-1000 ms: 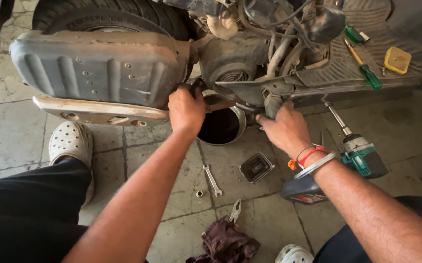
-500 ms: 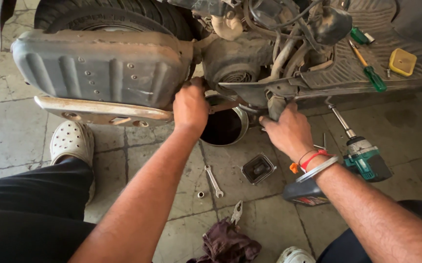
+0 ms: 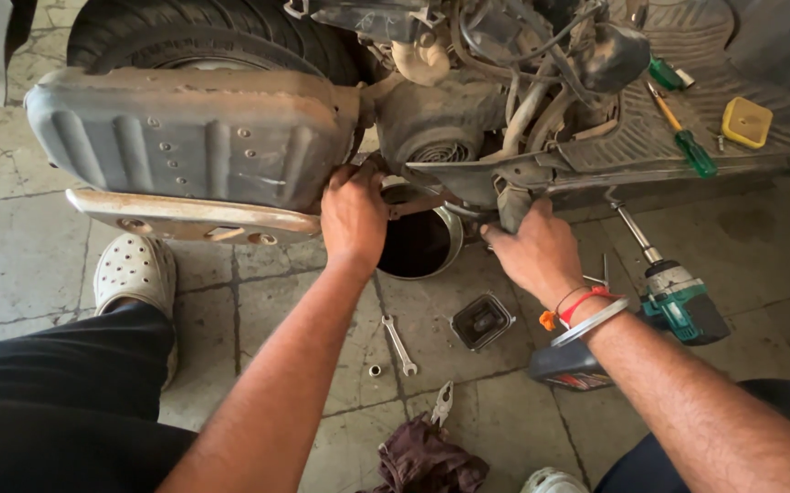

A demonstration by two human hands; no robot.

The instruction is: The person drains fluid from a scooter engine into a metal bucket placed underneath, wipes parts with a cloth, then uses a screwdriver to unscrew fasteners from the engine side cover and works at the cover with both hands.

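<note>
A scooter lies on its side with its grey underside and engine facing me. My left hand is closed around a part under the engine, just above a metal bowl holding dark liquid. My right hand grips a grey bracket or stand piece on the engine's lower right. What exactly the left fingers hold is hidden.
On the tiled floor lie a small wrench, a socket, pliers, a dark rag, a small black tray and a teal power driver. Green screwdrivers and a yellow box rest on the scooter's footboard.
Both hands stay at the engine's underside with only small shifts. The view has moved slightly closer.
</note>
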